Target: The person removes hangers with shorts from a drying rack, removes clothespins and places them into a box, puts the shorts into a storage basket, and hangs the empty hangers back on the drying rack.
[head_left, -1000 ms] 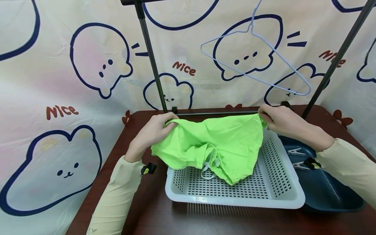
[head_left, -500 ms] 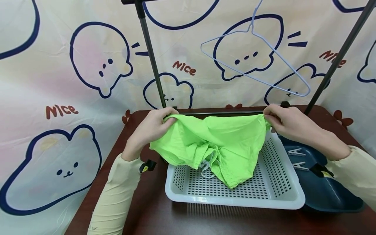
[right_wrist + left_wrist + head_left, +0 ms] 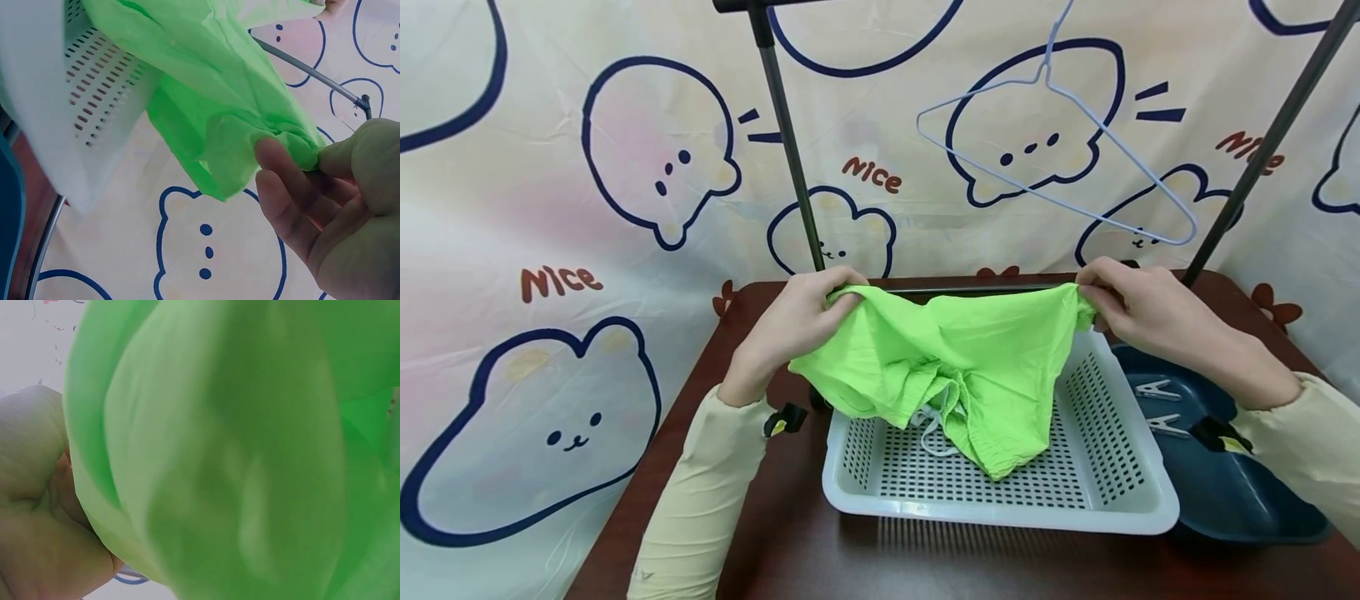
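Note:
Bright green shorts (image 3: 955, 350) with a pale drawstring (image 3: 936, 433) are stretched between both hands above a white perforated basket (image 3: 1000, 518). At the upper left corner, my left hand (image 3: 801, 321) pinches the cloth between thumb and fingers. My right hand (image 3: 1157, 321) pinches the opposite upper corner. The lower part sags in folds, with the drawstring dangling at the middle. Green cloth fills most of the left wrist view and hides the left fingertips. In the right wrist view, thumb and forefinger nip the fabric (image 3: 231, 125) while other fingers curl loosely.
A light blue hanger (image 3: 1060, 192) hangs behind the basket, between the dark poles (image 3: 790, 150) of a rack. To the right stands a dark blue bin (image 3: 1247, 492) with white clothespins (image 3: 1157, 389). Everything rests on a brown table (image 3: 797, 533) before a printed curtain.
My right hand has shifted slightly right and the left hand a little upward, so the upper edge of the shorts is higher and wider. Both hands keep their hold.

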A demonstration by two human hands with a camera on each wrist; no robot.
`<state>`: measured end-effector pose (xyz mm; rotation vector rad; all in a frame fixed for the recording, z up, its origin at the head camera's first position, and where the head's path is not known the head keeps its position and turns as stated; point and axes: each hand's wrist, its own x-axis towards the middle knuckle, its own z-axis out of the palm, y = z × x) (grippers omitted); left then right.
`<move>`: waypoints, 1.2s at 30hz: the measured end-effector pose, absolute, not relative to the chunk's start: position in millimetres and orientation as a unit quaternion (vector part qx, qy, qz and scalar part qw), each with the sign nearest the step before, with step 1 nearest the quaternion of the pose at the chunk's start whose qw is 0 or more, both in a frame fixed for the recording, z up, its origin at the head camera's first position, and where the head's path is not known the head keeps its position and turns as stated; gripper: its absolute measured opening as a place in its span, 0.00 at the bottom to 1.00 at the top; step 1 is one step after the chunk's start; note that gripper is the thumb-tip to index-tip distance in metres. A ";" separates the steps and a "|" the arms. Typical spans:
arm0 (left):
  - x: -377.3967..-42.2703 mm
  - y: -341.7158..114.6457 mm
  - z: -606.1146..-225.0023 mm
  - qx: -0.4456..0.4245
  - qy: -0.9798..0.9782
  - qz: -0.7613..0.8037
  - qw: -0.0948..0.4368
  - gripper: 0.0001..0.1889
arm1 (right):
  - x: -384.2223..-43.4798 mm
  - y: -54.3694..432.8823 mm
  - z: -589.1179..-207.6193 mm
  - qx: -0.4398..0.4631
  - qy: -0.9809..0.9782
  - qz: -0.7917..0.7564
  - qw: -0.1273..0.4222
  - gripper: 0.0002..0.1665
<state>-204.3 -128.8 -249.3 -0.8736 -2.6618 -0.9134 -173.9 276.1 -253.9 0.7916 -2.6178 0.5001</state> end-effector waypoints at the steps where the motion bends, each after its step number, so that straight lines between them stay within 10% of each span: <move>1: -204.4 -127.7 -248.6 -0.296 -0.898 -0.310 0.098 0.09 | -174.0 275.6 -253.5 0.285 -0.924 0.177 0.184 0.12; 36: -178.6 -84.7 -246.8 -0.402 -0.870 -0.264 0.107 0.09 | -133.3 273.8 -257.4 0.327 -0.893 0.209 0.228 0.22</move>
